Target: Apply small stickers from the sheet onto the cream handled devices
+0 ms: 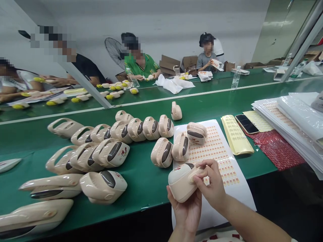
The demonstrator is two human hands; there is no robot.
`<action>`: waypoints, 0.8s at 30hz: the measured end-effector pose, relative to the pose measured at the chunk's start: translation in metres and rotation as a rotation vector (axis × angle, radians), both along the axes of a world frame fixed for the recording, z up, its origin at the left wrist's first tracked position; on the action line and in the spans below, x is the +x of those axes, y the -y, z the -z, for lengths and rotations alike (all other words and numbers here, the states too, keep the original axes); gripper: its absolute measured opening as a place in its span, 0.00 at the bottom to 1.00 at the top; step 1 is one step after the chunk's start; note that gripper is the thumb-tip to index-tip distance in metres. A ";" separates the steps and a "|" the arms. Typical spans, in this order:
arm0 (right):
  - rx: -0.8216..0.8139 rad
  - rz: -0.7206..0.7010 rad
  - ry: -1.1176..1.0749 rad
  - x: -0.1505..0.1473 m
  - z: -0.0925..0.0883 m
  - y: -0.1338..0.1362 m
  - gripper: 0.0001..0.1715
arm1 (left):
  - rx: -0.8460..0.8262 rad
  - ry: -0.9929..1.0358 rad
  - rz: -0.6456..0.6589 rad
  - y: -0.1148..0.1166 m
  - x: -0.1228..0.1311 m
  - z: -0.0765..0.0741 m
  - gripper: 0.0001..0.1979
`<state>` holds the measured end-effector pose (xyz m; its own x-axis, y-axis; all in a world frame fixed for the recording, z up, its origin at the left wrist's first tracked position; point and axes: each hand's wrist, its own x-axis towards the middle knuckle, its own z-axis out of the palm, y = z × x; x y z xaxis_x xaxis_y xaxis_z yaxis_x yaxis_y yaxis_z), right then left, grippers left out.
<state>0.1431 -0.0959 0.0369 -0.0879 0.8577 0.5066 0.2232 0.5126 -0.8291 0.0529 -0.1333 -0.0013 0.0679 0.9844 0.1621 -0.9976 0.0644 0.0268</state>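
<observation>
My left hand (185, 210) cups a cream plastic device (180, 186) from below, its fingers wrapped round the underside. This device has a rounded body, a dark glossy window and a red printed pattern on its pale face. With thumb and fingers closed, my right hand (212, 183) grips it at the round end of its handle; whether a small sticker lies under the fingertips is hidden. Below and behind the hands spreads a white sheet (230, 161) with rows of small orange stickers. Three similar devices, among them one with a dark window (196, 133), stand at its far left edge.
Rows of cream devices (111, 153) fill the green table (141, 188) to the left. At right lie yellow sticker sheets (237, 134), a phone (246, 123), red bubble wrap (280, 148) and stacked sheets (290, 124). Several co-workers, one in a green shirt (141, 65), sit across.
</observation>
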 end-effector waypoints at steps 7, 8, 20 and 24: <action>-0.230 -0.040 -0.046 0.009 0.012 -0.016 0.18 | 0.119 -0.007 0.057 0.000 -0.003 0.006 0.26; -0.266 -0.042 -0.065 0.012 0.016 -0.017 0.16 | 0.114 -0.022 0.055 0.000 -0.004 0.007 0.26; 0.192 -0.085 0.704 0.030 0.086 0.033 0.19 | -0.120 -0.126 -0.293 0.013 -0.065 0.000 0.36; 0.256 -0.062 0.679 0.026 0.101 0.033 0.15 | -0.137 -0.194 -0.341 0.013 -0.063 -0.005 0.39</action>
